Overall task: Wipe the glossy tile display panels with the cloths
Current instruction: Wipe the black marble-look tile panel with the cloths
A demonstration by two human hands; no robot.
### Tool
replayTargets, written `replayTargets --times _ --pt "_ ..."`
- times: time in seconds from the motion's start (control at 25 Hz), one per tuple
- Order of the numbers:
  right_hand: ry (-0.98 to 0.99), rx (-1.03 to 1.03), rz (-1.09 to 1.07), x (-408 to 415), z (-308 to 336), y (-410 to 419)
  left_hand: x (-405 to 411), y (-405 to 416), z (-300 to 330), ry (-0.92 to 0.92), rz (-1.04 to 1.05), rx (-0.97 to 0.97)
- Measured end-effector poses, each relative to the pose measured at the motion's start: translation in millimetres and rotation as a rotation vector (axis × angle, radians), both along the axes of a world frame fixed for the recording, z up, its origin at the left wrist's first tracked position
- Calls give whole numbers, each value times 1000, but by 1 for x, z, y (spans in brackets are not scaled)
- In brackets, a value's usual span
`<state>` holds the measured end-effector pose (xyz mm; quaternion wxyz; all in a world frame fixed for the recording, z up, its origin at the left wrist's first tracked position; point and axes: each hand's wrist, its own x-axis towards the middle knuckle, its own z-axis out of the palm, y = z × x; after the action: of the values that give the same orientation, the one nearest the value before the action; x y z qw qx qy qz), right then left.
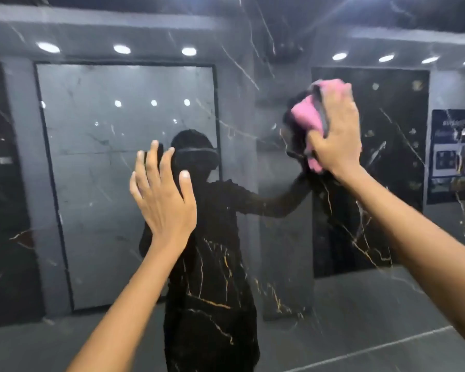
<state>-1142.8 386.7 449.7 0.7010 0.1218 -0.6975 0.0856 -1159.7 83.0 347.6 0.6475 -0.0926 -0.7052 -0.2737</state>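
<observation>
A glossy black tile panel (212, 291) with gold and white veins fills the whole view, right in front of me. It mirrors the room and a person's dark outline. My right hand (336, 132) presses a folded pink cloth (305, 116) against the panel at the upper right, fingers curled over the cloth's top edge. My left hand (161, 197) is at centre left with its fingers straight and spread, flat against or very near the panel, holding nothing.
Everything else is reflection in the panel: a grey framed display panel (124, 170), a dark veined panel (387, 162), a blue poster (452, 157) at far right, ceiling spotlights (122, 49) and a grey floor.
</observation>
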Motion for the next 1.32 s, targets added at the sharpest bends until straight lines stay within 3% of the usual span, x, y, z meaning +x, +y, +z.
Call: replayTargets --times 0.04,0.08,0.12,0.24,0.28,0.32,0.36,0.48,0.52,0.56,0.6,0.72,0.76,0.8,0.84,0.96,1.0,1.04,1.08,1.16,1.2,1.24,1.28,1.32 --pt "35 -193 33 2 8 -5 1 4 23 29 -15 0" --pt "52 -249 72 -1 3 -19 0 6 50 57 -20 -10" --pt "40 -108 86 -7 -13 -36 -2 6 77 79 -14 -29" --pt "-109 901 2 -17 -71 -68 -19 0 139 91 87 -119" --pt "-87 1061 -68 -17 -57 -56 -27 -3 147 77 133 -155" --pt "-20 1038 -103 -19 -27 -37 -34 -4 151 66 173 -183" --pt "6 827 -108 -22 10 -16 -39 -5 152 64 202 -197" --pt "-5 -244 -29 -3 115 35 -43 -6 147 81 242 -204" --pt "-8 -418 24 -3 120 29 -43 -6 147 83 245 -203" --pt "11 -392 54 -10 110 10 -43 -7 147 84 244 -203" --pt "36 -158 66 -21 87 -16 -43 -7 147 85 240 -201" --pt "-66 891 -17 -26 8 -71 -43 -7 146 101 232 -209" --pt "-37 1055 -80 -24 18 -63 -42 -7 146 102 229 -216" --pt "14 1015 -100 -24 44 -45 -42 -7 147 99 226 -220" --pt "14 774 -64 -25 76 -25 -42 -7 147 95 225 -218" --pt "-31 -323 8 -5 160 15 -39 -5 146 97 228 -195" --pt "-35 -468 -9 -5 163 1 -34 -5 152 115 220 -177" --pt "1 -405 7 -9 156 -21 -28 -6 162 150 202 -146" --pt "49 -134 70 -15 140 -46 -23 -6 176 190 176 -102" --pt "51 630 102 -25 85 -91 -18 -4 207 225 119 -39" --pt "12 903 8 -25 71 -96 -19 -1 220 215 104 -48" --pt "15 1017 -64 -26 76 -88 -23 2 228 185 117 -85" --pt "31 950 -69 -26 95 -71 -30 5 231 143 157 -134" --pt "13 736 -53 -29 118 -49 -37 6 230 107 205 -178"
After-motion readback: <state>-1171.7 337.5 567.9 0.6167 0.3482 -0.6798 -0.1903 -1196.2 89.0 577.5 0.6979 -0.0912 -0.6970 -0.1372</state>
